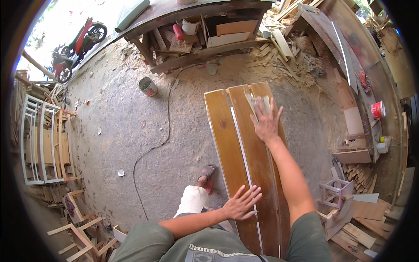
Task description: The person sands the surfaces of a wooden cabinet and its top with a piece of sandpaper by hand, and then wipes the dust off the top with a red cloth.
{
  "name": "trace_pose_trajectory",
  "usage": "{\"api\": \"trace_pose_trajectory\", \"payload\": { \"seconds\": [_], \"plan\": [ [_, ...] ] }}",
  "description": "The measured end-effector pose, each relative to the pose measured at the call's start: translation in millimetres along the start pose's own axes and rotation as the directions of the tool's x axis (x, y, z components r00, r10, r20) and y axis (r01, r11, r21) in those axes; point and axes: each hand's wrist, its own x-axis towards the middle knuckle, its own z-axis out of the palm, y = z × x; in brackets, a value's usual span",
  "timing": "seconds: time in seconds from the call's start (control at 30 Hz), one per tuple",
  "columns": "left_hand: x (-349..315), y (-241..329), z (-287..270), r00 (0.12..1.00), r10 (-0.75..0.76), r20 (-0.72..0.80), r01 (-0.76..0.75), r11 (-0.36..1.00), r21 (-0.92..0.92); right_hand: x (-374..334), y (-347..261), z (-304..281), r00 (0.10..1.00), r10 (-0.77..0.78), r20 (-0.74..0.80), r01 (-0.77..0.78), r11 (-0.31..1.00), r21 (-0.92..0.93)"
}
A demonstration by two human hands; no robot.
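Under my right hand (266,124) is a thin, pale folded sheet that looks like sandpaper (251,101). The hand lies flat with fingers spread, pressing the sheet onto the far end of a brown varnished wooden panel (242,139). My left hand (242,204) rests on the near part of the panel, open, its fingers stretched out and nothing in it. Long boards make up the panel, with pale strips showing between them. It runs away from me, and its nearest end is partly hidden by my body.
A metal can (147,87) stands on the dirty floor, and a dark cable (168,124) snakes past it. A workbench (200,54) spans the far side. Wood scraps (279,52) lie at the far right; a small stool frame (337,192) stands right. White frames (39,139) lean left.
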Motion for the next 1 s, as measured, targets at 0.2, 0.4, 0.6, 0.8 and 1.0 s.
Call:
{"api": "trace_pose_trajectory", "payload": {
  "seconds": [0.2, 0.4, 0.6, 0.8, 1.0],
  "plan": [
    [8, -2, -12, 0.989, 0.014, 0.145, -0.021, 0.999, 0.045, 97, 0, 20, 0.997, 0.078, -0.023, -0.079, 0.997, -0.016],
    [39, -51, -41, 0.989, -0.069, 0.131, 0.052, 0.990, 0.127, -88, -1, -7, 0.993, -0.030, 0.111, 0.021, 0.997, 0.080],
    [125, -197, -125, 0.977, -0.203, -0.070, 0.215, 0.938, 0.274, -366, 0, -79, 0.912, 0.090, 0.401, -0.128, 0.990, 0.068],
    [237, -287, -166, 0.973, -0.202, -0.107, 0.229, 0.871, 0.435, -218, -2, -66, 0.930, 0.007, 0.368, -0.067, 0.986, 0.151],
    [265, -367, -148, 0.862, -0.296, -0.412, 0.219, 0.949, -0.224, 35, -35, 23, 0.952, 0.291, -0.096, -0.270, 0.944, 0.192]
  ]
}}
